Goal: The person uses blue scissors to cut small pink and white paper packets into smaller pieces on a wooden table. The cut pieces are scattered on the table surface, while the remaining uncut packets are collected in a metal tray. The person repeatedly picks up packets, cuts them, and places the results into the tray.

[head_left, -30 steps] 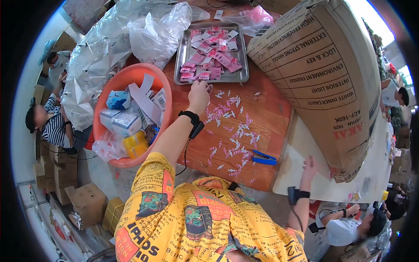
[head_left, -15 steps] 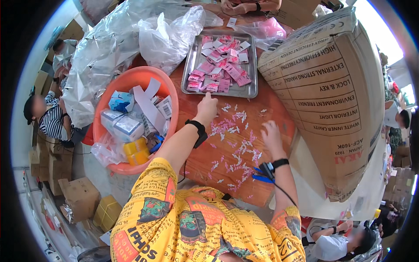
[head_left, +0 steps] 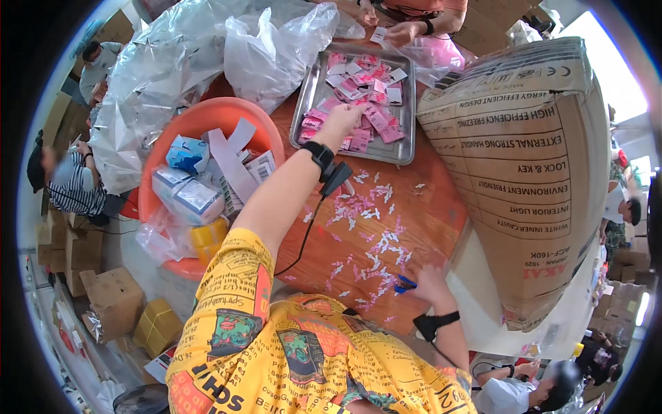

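Note:
My left hand (head_left: 347, 119) reaches over the metal tray (head_left: 303, 90), fingers bent together and down on the pink and white packets (head_left: 379, 117) heaped there. What lies under its fingertips is hidden. On the right of the wooden table, my right hand (head_left: 433, 279) is smeared by motion. It is over a blue-handled tool (head_left: 405, 283), whose end sticks out to the left of the hand; I cannot tell whether the fingers grip it. Many small pink and white cut pieces (head_left: 376, 234) lie scattered on the tabletop between my two arms.
An orange tub (head_left: 270, 131) with packages and paper strips stands left. Clear plastic bags (head_left: 269, 62) lie beyond it. A large brown carton (head_left: 514, 159) leans at the right. Across the table, another person's hands (head_left: 403, 32) hold a white card. Other people sit around.
My left hand has moved from the tray's near edge onto the packets. My right hand has drawn back toward me, over the blue-handled tool. The head view has shifted slightly.

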### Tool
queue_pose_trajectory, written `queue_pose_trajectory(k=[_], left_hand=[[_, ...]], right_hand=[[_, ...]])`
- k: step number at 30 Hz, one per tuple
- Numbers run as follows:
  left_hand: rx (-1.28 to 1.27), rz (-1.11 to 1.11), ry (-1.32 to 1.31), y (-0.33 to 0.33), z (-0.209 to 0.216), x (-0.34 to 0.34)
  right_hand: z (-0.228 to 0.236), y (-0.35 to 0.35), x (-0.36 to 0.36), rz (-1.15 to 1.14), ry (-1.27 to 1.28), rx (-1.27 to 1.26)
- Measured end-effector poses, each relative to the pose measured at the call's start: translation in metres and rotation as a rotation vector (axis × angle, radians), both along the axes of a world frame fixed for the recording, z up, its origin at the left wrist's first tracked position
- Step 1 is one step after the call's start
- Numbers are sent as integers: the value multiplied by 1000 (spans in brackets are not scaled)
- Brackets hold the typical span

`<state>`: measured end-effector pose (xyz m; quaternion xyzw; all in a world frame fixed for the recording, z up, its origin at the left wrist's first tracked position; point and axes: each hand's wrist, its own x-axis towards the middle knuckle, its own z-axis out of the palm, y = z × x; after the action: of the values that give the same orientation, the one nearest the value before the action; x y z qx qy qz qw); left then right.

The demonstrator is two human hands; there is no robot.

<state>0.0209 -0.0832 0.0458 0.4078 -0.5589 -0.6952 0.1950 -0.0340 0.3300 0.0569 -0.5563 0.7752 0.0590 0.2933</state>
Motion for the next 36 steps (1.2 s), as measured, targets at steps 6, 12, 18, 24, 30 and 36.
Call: queue_pose_trajectory(k=[6,12,18,24,30,36], left_hand=[[418,260,196,-14,4,-31],[340,185,221,-31,6,-89],[354,298,315,-55,-14,-127],[304,280,491,-17,5,-101],[379,44,541,46,20,-33],[281,-165,383,142,77,23]], right_hand=[[-21,39,20,-139,5,-196],[-32,51,19,-169,-15,-296],[-18,63,33,-717,-481,-387],[-22,48,40,-1157,-1121,-685],[-9,-33,16,-1065,-1299,-670],[29,-94,-13,-874,-1235,-771]])
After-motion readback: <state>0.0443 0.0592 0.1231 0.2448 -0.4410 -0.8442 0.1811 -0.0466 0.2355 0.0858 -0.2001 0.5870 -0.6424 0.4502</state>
